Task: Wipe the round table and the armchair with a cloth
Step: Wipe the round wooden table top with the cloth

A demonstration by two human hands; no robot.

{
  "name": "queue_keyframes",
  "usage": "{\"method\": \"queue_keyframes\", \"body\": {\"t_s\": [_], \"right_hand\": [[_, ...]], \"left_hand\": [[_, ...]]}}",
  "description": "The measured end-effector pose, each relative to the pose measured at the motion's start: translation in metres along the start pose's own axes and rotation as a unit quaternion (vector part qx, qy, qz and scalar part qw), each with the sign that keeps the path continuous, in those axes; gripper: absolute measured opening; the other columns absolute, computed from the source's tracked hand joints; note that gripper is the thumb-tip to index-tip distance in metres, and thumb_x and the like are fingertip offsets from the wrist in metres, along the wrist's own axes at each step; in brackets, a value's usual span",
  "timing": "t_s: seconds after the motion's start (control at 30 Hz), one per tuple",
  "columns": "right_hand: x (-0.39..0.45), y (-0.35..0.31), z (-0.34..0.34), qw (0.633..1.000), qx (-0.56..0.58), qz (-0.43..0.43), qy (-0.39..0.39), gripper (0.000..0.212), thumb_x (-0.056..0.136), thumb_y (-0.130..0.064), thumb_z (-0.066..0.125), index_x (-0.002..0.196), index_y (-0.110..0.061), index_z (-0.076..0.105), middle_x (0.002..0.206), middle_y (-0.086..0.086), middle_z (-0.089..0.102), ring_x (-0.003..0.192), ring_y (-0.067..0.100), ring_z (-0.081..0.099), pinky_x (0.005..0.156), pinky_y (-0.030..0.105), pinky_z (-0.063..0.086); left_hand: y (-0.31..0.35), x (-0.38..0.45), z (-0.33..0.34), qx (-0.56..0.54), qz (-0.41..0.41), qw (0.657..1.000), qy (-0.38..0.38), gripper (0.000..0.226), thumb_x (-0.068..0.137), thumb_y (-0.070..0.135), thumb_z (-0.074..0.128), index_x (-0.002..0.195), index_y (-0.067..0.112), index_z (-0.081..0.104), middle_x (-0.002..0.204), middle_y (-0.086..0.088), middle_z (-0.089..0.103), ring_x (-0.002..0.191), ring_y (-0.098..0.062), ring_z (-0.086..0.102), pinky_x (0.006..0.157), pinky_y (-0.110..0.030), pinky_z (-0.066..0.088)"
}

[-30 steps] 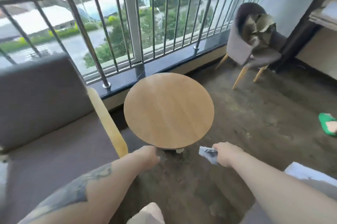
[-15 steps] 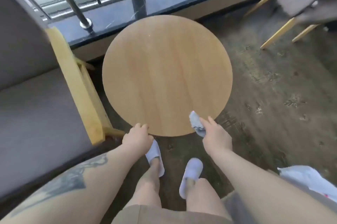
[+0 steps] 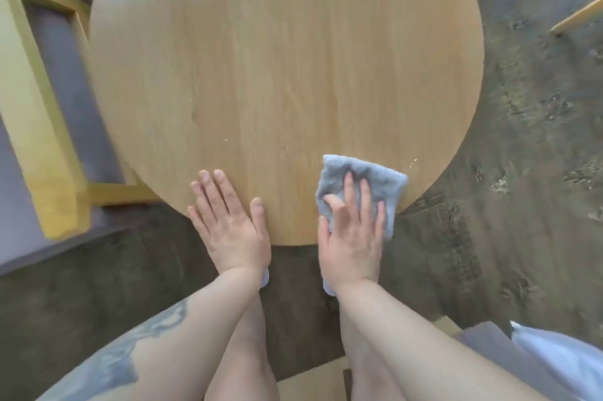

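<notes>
The round wooden table (image 3: 284, 58) fills the upper middle of the head view. A light blue cloth (image 3: 375, 178) lies spread on its near right edge. My right hand (image 3: 352, 231) presses flat on the cloth, fingers spread over it. My left hand (image 3: 231, 224) rests flat and empty on the table's near edge, a little left of the cloth. The armchair (image 3: 36, 113) with a grey cushion and yellow wooden armrest stands at the left, close beside the table.
Dark, mottled floor (image 3: 522, 156) surrounds the table on the right and in front. A yellow chair leg (image 3: 577, 15) pokes in at the upper right. White fabric (image 3: 561, 358) lies at the lower right. My legs are below the table's near edge.
I have leaned in over the table. My right hand moved the bunched cloth onto the tabletop and spread it flat. My left hand went from the table's edge to lying flat on it.
</notes>
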State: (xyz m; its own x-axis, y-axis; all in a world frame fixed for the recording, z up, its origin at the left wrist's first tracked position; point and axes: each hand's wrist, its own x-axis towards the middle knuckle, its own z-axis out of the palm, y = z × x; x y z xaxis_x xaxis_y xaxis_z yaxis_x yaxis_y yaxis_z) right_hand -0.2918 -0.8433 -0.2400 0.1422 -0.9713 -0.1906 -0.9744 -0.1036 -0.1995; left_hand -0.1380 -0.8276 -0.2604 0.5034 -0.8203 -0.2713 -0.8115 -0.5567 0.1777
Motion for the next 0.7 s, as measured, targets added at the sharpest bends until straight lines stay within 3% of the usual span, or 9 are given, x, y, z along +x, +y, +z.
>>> {"method": "queue_keyframes", "body": {"t_s": [0.1,0.17,0.2,0.3,0.33,0.43,0.5,0.63,0.7], "right_hand": [[-0.02,-0.015,0.008,0.973,-0.004,-0.223,-0.058,0.06,0.089,-0.025,0.037,0.148,-0.029,0.029,0.156,-0.005,0.028,0.145,0.019,0.022,0.116,0.046,0.016],[-0.014,0.018,0.005,0.96,-0.03,-0.267,-0.077,0.058,0.093,-0.029,0.039,0.15,-0.032,0.027,0.157,-0.009,0.025,0.146,0.015,0.02,0.117,0.044,0.016],[-0.009,0.029,0.001,0.969,-0.036,-0.232,-0.071,0.056,0.096,-0.034,0.037,0.151,-0.033,0.026,0.158,-0.01,0.021,0.147,0.015,0.017,0.117,0.045,0.014],[0.012,0.004,0.0,1.0,-0.016,0.001,-0.027,0.059,0.097,-0.04,0.028,0.154,-0.031,0.014,0.161,-0.004,0.01,0.149,0.019,0.008,0.119,0.046,0.003],[0.012,-0.017,0.003,0.999,-0.008,0.019,-0.03,0.061,0.096,-0.039,0.029,0.154,-0.029,0.013,0.161,-0.002,0.009,0.149,0.02,0.007,0.119,0.046,0.003],[-0.015,-0.015,0.008,0.98,-0.026,-0.183,-0.075,0.063,0.093,-0.035,0.038,0.153,-0.031,0.018,0.161,-0.006,0.011,0.148,0.017,0.009,0.118,0.043,0.006],[-0.009,0.044,-0.002,0.968,-0.052,-0.231,-0.084,0.059,0.096,-0.036,0.036,0.152,-0.034,0.02,0.159,-0.01,0.016,0.148,0.013,0.009,0.119,0.042,0.006],[0.034,0.066,-0.019,0.999,-0.017,0.038,-0.014,0.055,0.097,-0.036,0.031,0.151,-0.033,0.021,0.159,-0.005,0.021,0.147,0.018,0.013,0.118,0.045,0.006],[0.027,0.052,-0.011,0.999,-0.024,-0.008,-0.021,0.06,0.094,-0.036,0.036,0.152,-0.03,0.02,0.159,-0.003,0.019,0.147,0.02,0.013,0.118,0.045,0.007]], "left_hand": [[-0.001,-0.001,0.005,0.011,0.003,1.0,0.013,0.07,0.096,0.034,0.032,0.155,0.004,0.009,0.162,-0.018,0.008,0.149,-0.034,0.005,0.119,-0.047,0.002],[-0.002,-0.001,0.003,0.013,-0.002,1.0,0.013,0.069,0.098,0.038,0.028,0.155,0.004,0.007,0.162,-0.017,0.006,0.149,-0.034,0.004,0.119,-0.048,0.002],[0.0,-0.002,0.001,0.011,-0.009,1.0,0.004,0.07,0.099,0.043,0.022,0.155,0.006,0.003,0.163,-0.016,0.002,0.15,-0.032,0.0,0.119,-0.046,-0.002],[0.015,-0.007,0.001,-0.032,-0.067,0.997,0.002,0.073,0.096,0.05,0.01,0.155,0.012,-0.008,0.163,-0.009,-0.011,0.15,-0.023,-0.012,0.117,-0.04,-0.015],[0.024,-0.009,0.003,-0.062,-0.104,0.993,0.007,0.073,0.095,0.051,0.01,0.155,0.013,-0.007,0.163,-0.007,-0.011,0.15,-0.022,-0.012,0.117,-0.042,-0.014],[0.043,-0.006,0.005,-0.115,-0.192,0.974,0.045,0.07,0.094,0.048,0.014,0.157,0.019,0.002,0.164,-0.005,-0.002,0.151,-0.022,-0.004,0.118,-0.05,-0.005],[0.054,-0.003,0.007,-0.133,-0.225,0.963,0.063,0.067,0.097,0.043,0.02,0.157,0.018,0.004,0.164,-0.005,0.0,0.151,-0.022,-0.002,0.118,-0.052,-0.004],[0.112,-0.022,0.011,-0.208,-0.192,0.957,0.065,0.065,0.098,0.035,0.028,0.157,0.019,0.004,0.164,0.001,-0.004,0.15,-0.013,-0.005,0.117,-0.046,-0.01],[0.134,-0.032,0.015,-0.232,-0.153,0.959,0.061,0.065,0.097,0.033,0.029,0.157,0.021,0.007,0.164,0.005,-0.002,0.15,-0.009,-0.005,0.116,-0.043,-0.014]]}}
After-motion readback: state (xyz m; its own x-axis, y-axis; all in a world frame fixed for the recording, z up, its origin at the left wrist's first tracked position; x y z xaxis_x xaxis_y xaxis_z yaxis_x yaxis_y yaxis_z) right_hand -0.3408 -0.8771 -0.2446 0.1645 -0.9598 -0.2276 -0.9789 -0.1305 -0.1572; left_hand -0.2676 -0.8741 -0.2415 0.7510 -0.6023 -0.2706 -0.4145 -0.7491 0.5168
